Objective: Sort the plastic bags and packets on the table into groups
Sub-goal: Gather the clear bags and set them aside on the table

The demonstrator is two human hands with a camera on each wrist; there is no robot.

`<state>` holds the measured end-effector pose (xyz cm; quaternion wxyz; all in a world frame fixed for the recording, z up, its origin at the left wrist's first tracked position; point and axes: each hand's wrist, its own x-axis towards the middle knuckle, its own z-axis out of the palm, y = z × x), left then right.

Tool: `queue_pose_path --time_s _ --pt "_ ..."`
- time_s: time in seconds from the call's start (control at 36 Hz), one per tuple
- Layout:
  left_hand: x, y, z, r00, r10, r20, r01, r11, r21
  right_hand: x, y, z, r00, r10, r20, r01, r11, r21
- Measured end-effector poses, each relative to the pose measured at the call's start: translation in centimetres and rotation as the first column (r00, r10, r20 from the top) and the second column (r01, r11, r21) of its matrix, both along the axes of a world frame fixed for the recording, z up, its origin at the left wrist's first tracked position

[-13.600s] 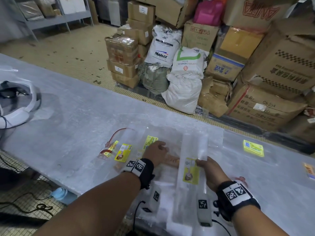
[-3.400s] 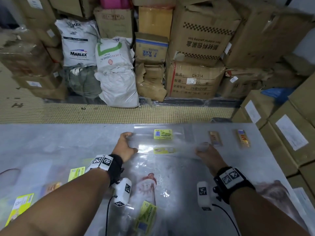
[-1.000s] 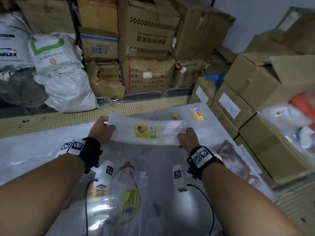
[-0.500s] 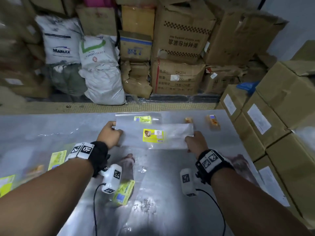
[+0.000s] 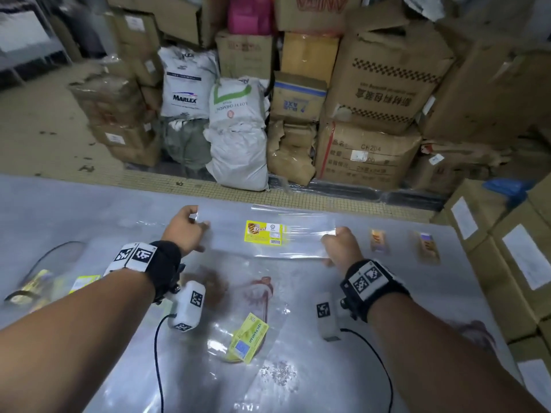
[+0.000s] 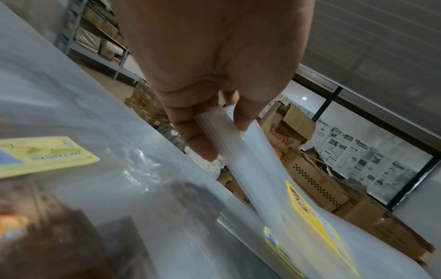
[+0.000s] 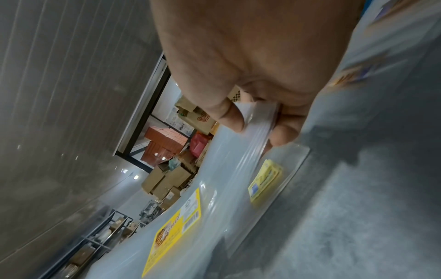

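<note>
A stack of clear plastic bags with a yellow label (image 5: 264, 232) is stretched sideways between both hands just above the table's far edge. My left hand (image 5: 186, 226) pinches its left end (image 6: 216, 123) between thumb and fingers. My right hand (image 5: 340, 242) pinches the right end (image 7: 259, 118). Under it lies another clear bag with a yellow label (image 7: 263, 182). Nearer me a clear bag with a red print and a yellow card (image 5: 247, 338) lies flat. Two small orange-labelled packets (image 5: 377, 241) (image 5: 428, 245) lie at the right.
The grey table (image 5: 74, 210) ends at a tiled floor strip. More yellow-labelled packets (image 5: 85, 283) and a red-handled bag (image 5: 29, 286) lie at the left. Cardboard boxes (image 5: 366, 150) and white sacks (image 5: 238, 135) are stacked beyond; boxes (image 5: 518, 263) crowd the right edge.
Both hands have carried the labelled bag stack a little away from me over the bag at the far edge. The camera has swung left.
</note>
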<state>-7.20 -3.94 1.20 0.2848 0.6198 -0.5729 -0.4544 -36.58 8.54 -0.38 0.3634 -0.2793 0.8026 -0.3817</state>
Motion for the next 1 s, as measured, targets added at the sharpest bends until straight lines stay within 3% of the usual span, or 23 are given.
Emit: queue_pose_path --time_s 0.28,0.58,1.0 --pt "6.2 -5.3 1.1 1.000 -0.007 0.007 0.008 0.999 -0.048 6.8 -5.6 1.7 0.997 0.075 -0.009 -0.075 0.997 -0.022" --pt "13.4 -12.2 3.8 0.997 -0.049 0.063 0.055 0.994 -0.097 14.9 -11.0 4.1 0.998 0.046 -0.042 -0.050 0.994 -0.095" --pt "16.1 -16.2 6.5 0.996 0.018 0.089 -0.005 0.990 -0.143 17.0 -17.6 5.4 0.990 0.111 -0.087 -0.120 0.988 -0.097"
